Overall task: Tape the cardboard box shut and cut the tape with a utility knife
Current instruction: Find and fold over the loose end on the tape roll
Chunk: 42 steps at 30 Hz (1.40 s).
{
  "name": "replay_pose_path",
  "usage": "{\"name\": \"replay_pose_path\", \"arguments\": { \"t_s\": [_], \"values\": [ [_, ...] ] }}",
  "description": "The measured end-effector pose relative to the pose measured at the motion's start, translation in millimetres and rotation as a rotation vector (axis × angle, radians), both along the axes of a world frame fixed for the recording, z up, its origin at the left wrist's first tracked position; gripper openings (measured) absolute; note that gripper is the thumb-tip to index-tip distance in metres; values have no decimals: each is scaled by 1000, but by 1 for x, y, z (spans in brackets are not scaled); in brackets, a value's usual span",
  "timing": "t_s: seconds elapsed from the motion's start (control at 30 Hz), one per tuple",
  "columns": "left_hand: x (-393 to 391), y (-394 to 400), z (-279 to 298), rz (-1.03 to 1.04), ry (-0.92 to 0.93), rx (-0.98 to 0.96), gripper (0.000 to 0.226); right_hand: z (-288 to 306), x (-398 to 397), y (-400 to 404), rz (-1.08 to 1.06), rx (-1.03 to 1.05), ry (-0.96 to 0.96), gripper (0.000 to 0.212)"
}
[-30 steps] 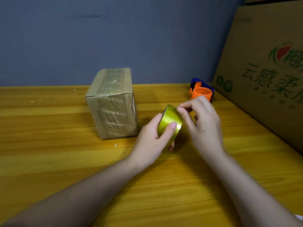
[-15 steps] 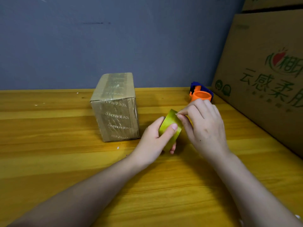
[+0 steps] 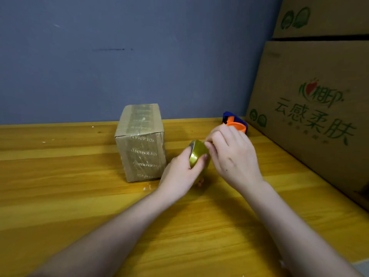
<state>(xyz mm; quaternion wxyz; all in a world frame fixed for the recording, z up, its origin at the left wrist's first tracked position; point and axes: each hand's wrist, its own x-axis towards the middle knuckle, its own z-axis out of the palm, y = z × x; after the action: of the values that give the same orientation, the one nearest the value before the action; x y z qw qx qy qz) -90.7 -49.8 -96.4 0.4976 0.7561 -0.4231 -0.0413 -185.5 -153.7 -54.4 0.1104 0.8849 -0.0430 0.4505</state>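
Head view shows the left hand (image 3: 180, 172) gripping the tape roll (image 3: 197, 154) mid-desk (image 3: 60, 196) while the right hand (image 3: 232, 154) pinches at its end, so the box (image 3: 140, 142) just beside awaits fresh tape and cutting.

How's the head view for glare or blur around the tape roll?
Head view: glossy tape roll shows bright highlights; the right hand fingers picking at it look slightly motion-blurred; small cardboard box is sharp; frame edges bow from the wide lens.
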Motion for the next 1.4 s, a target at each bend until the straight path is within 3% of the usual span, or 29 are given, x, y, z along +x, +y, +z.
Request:
{"name": "replay_pose_path", "arguments": {
  "t_s": [0.13,0.27,0.37,0.47,0.63,0.8,0.93,1.27,1.4],
  "values": [
    [-3,-1,16,-155,476,-115,22,14,2,10,7,-74,2,24],
    [-2,2,26,-229,660,-191,27,36,12,10,-74,-74,85,20],
    [-2,4,32,-278,775,-241,32,59,28,1,-64,113,154,17],
    [3,8,40,-293,761,-321,27,76,43,-14,-78,212,158,17],
    [-2,13,52,-263,508,-371,10,86,52,-25,-14,284,178,22],
    [1,12,45,-243,349,-302,6,84,43,-30,63,185,142,21],
    [3,11,42,-174,192,-239,17,87,39,-29,140,114,120,19],
    [9,5,43,-247,698,-257,29,85,41,-18,223,-62,62,20],
    [8,3,36,-177,760,-219,31,87,41,-7,247,-123,75,22]
  ]
}}
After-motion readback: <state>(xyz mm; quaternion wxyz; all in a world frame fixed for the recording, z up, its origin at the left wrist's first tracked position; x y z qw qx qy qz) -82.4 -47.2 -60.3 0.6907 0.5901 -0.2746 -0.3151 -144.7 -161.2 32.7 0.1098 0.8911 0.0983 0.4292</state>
